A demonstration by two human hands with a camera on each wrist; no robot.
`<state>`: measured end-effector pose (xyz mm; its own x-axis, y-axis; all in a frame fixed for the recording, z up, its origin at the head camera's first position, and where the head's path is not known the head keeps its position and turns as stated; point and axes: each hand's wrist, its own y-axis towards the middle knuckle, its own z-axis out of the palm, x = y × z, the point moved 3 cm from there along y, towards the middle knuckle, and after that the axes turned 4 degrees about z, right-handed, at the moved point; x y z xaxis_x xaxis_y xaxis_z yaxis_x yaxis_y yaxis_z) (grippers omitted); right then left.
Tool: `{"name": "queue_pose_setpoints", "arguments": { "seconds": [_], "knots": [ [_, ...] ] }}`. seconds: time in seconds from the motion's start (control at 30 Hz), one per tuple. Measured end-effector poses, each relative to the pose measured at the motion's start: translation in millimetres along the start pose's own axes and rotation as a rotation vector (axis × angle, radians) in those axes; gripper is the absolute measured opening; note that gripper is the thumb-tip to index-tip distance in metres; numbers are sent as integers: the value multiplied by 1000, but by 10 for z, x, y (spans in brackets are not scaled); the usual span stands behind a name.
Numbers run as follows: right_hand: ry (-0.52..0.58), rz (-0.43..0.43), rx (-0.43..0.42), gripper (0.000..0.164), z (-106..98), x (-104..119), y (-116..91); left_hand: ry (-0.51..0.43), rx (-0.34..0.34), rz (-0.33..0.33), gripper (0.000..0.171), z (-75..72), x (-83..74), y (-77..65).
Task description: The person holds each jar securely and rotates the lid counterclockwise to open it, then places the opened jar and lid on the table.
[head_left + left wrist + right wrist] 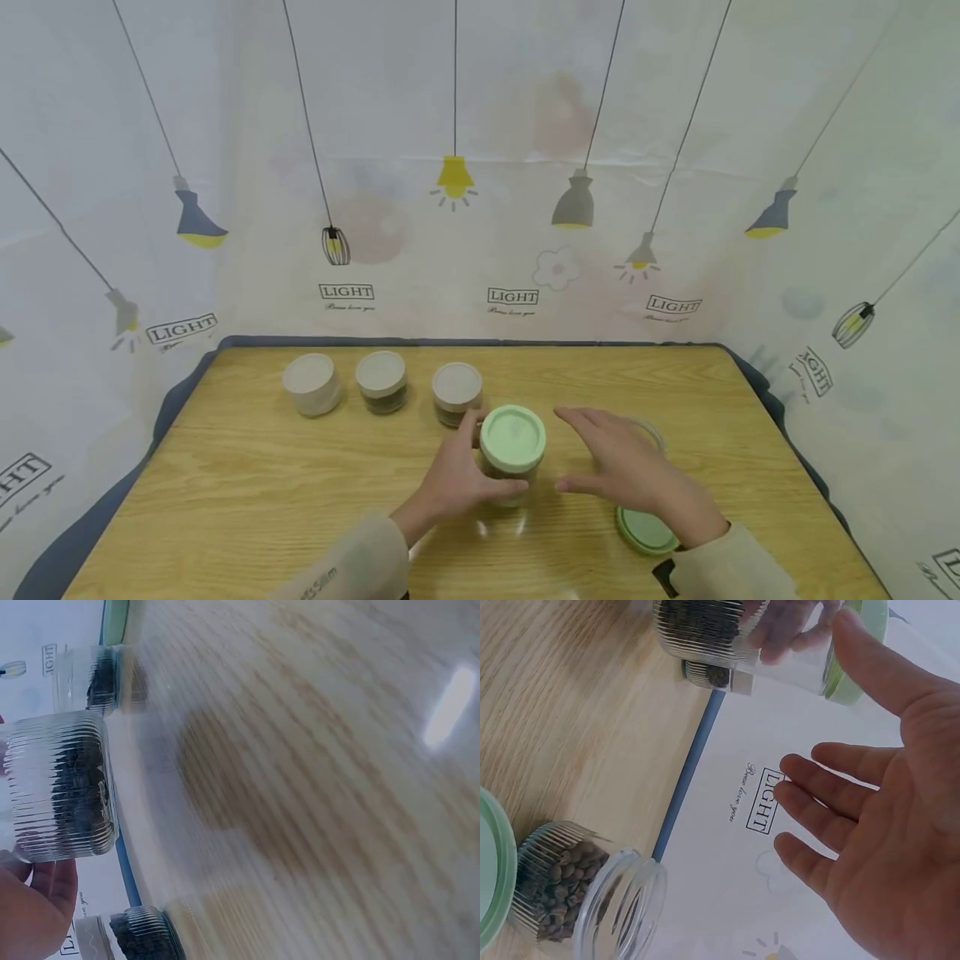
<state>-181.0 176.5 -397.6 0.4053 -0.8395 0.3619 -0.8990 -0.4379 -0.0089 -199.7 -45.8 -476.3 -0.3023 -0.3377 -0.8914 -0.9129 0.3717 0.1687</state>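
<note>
My left hand [453, 483] grips a ribbed clear glass jar [75, 791] with dark contents, which appears raised off the wooden table. A pale green lid [513, 437] sits on its top. To the right of that jar is my right hand [633, 462], its fingers spread and apart from the glass; the right wrist view shows nothing in the palm. Behind this hand stands an open glass jar [566, 889] of brown, chip-like pieces, mostly hidden in the head view. Another green lid [647, 532] lies on the table below the right wrist.
Three jars with whitish lids stand in a row at the back left: a pale one [311, 385] and two with dark contents, the middle one [382, 383] and the right one [456, 390]. A printed cloth [420, 308] hangs behind and beside the table [247, 492].
</note>
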Motion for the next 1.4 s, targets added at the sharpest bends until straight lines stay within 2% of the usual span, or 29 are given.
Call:
{"name": "queue_pose_setpoints", "arguments": {
  "seconds": [0.23, 0.53, 0.7, 0.9, 1.07, 1.27, 1.4],
  "knots": [
    [38, -4, 4, 93, -27, 89, 22, -8, 2, -3, 94, 56, -14, -26],
    [-11, 3, -23, 96, -21, 204, 64, -22, -11, -28, 97, 86, -22, -16],
    [-39, 6, -43, 100, -9, 274, 92, -11, -10, 9, 93, 113, -2, -15],
    [-118, 24, -74, 99, 28, 405, 134, 18, -37, 33, 85, 101, -8, -23],
    [-207, 87, -104, 100, 85, 507, 166, 15, -50, 44, 81, 100, -18, -13],
    [-317, 174, -193, 105, 166, 606, 231, 40, -57, 16, 78, 131, -3, 6],
    [-382, 196, -253, 101, 220, 645, 267, 103, -72, 57, 79, 151, -19, 13]
  ]
}}
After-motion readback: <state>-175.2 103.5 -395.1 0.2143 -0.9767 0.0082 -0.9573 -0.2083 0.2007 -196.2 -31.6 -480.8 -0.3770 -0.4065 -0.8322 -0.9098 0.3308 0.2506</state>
